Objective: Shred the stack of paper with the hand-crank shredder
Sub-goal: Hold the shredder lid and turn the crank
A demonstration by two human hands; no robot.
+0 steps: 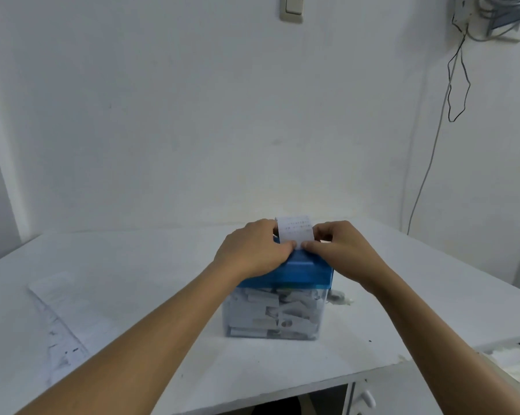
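Centrally on the white worktop (162,265) stands the hand-crank shredder (300,272), its blue top sitting on a clear bin (237,319). The bin is packed almost to the lid with pale shreds (273,313).

A narrow slip of paper (296,230) with faint printed lines stands upright out of the top of the shredder, its lower end at the blue lid. Both hands meet at it. The left hand (252,247) lies over the left part of the lid, its fingers curled round the far side and its thumb tip against the slip's lower left edge. The right hand (339,247) comes in from the right, fingers bent and gathered, and pinches the slip's lower right edge. The two thumbs almost touch at the foot of the slip. Both bare forearms reach in from the near edge.

The stack of paper (67,310) lies flat on the left part of the worktop, well apart from the shredder, its sheets slightly fanned, with dark print on the nearest one. Just to the right of the bin a small pale object (339,298) rests on the worktop; what it is cannot be told.

A white wall (192,115) rises at the far side, with a light switch (291,7) high up. Thin cables (459,85) hang down at the far right. Under the near right edge of the worktop a white drawer handle (366,398) shows.
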